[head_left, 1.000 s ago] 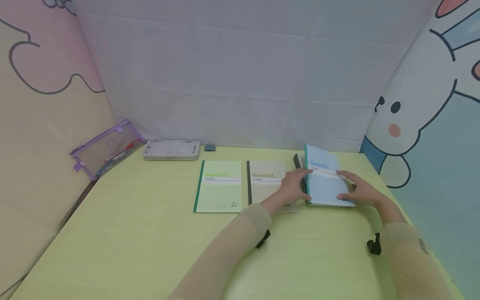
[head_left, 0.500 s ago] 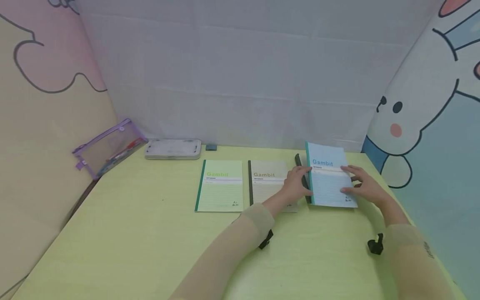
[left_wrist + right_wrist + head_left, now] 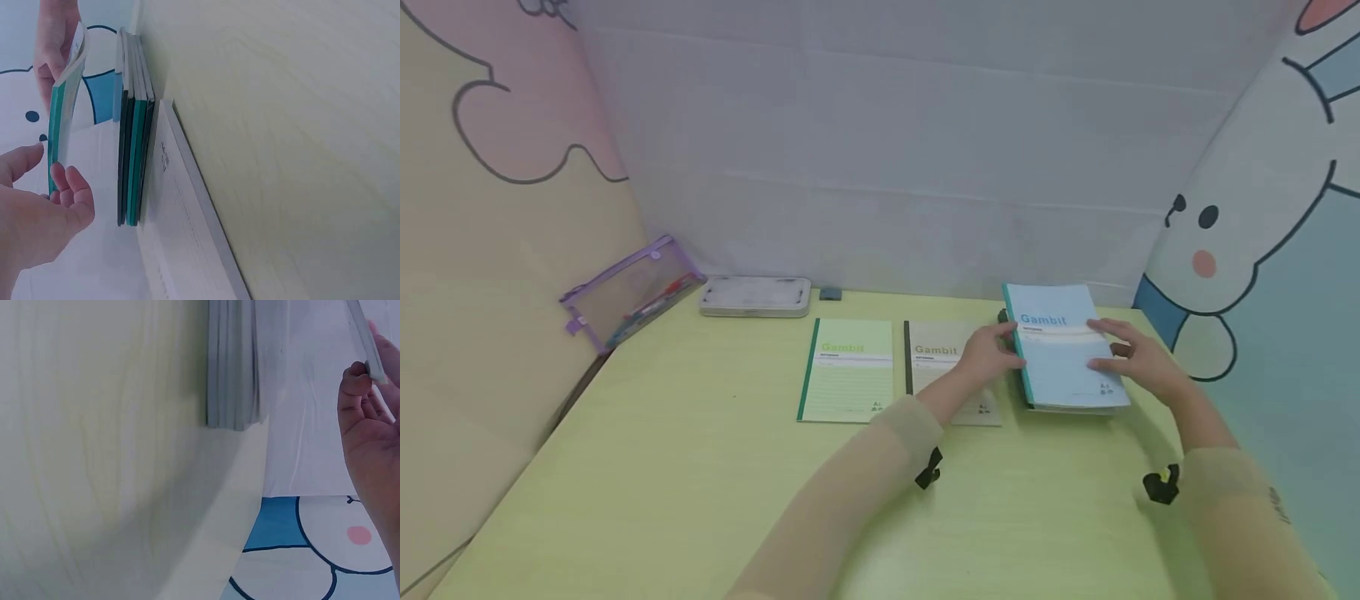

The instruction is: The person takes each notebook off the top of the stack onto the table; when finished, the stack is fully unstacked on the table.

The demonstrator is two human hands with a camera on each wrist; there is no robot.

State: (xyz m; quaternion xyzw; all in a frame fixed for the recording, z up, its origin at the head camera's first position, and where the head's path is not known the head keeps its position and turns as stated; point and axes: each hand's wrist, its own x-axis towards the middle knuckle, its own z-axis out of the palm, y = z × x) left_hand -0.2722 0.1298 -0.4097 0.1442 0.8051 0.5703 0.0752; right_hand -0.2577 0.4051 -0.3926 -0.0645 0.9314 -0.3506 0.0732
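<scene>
A light blue Gambit notebook (image 3: 1056, 358) with a teal spine is held between both hands above a stack of notebooks (image 3: 132, 131). My left hand (image 3: 988, 354) pinches the spine side, its thumb on one face and fingers on the other in the left wrist view. My right hand (image 3: 1142, 362) pinches the opposite edge; the right wrist view shows that edge between thumb and fingers. The held notebook bends slightly and stays apart from the stack. From the head view, it covers most of the stack below.
A green notebook (image 3: 850, 371) and a beige notebook (image 3: 925, 379) lie side by side, left of the stack. Farther back are a whitish flat case (image 3: 756, 297), a small dark block (image 3: 831, 294) and a purple-edged clear pouch (image 3: 640, 296) with pens. White sheeting hangs behind the table (image 3: 715, 483).
The blue notebook has shifted slightly left over the stack, and its cover faces up more evenly than before. Both hands keep hold of its sides. The head view has turned slightly left.
</scene>
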